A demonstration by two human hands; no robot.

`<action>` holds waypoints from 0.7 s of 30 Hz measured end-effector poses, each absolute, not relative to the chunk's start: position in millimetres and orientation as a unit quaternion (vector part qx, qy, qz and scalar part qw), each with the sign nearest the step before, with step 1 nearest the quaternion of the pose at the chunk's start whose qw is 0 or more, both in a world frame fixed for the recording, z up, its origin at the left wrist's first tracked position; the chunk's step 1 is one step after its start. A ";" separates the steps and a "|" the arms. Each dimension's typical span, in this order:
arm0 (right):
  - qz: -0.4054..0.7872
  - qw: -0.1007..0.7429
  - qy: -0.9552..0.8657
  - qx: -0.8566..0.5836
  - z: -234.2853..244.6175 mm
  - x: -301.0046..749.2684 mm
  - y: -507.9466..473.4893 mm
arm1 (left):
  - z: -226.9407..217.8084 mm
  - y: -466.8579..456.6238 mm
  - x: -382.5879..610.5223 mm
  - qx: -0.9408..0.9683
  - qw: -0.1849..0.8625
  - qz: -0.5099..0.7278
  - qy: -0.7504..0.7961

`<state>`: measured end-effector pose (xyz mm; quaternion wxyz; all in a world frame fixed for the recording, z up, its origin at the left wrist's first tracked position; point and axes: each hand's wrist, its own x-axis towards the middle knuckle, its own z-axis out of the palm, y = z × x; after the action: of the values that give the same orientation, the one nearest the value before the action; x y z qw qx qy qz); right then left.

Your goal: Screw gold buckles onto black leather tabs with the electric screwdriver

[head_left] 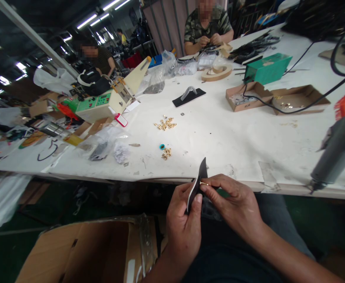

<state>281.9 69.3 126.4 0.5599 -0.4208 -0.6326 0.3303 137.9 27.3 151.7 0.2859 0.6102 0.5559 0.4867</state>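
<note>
My left hand (182, 220) grips a thin black strap piece (200, 175) that stands upright over my lap, just below the table's front edge. My right hand (234, 202) pinches a small gold metal fitting (203, 183) against that black piece. Both hands are closed and touch each other. On the white table (219, 133) lie two small piles of gold fittings (165, 124), the nearer pile (166, 153) beside a small blue ring (162, 146).
An open cardboard box (87, 251) sits at my lower left. A grey tool (336, 151) rests at the table's right edge. Cardboard trays (278, 98), a green box (267, 67), a cream and green machine (107, 103) and plastic bags are farther back. Two people sit across the table.
</note>
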 end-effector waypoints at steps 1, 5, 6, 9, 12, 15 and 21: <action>0.326 0.563 -0.624 -0.432 125.8 281.9 68.8 | 151.4 26.6 137.7 0.612 0.288 0.485 0.554; 0.286 0.580 -0.629 -0.432 125.6 281.9 66.4 | 146.7 19.9 138.6 0.619 0.286 0.481 0.551; 0.268 0.582 -0.643 -0.420 125.9 281.6 65.4 | 144.9 17.7 139.2 0.621 0.282 0.481 0.551; 0.228 0.573 -0.675 -0.404 126.7 281.1 60.7 | 141.1 12.1 140.5 0.625 0.266 0.481 0.554; 0.249 0.559 -0.686 -0.394 126.5 283.9 53.5 | 140.7 9.7 140.1 0.639 0.249 0.478 0.549; 0.290 0.536 -0.700 -0.373 124.5 288.9 46.4 | 141.1 9.1 138.6 0.671 0.227 0.455 0.539; 0.329 0.523 -0.678 -0.398 126.7 290.4 39.8 | 134.9 5.7 143.4 0.712 0.145 0.414 0.548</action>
<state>290.4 39.8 126.7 0.5228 -0.3975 -0.6784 0.3294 143.4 5.7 134.9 0.1451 0.7122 0.5482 0.4137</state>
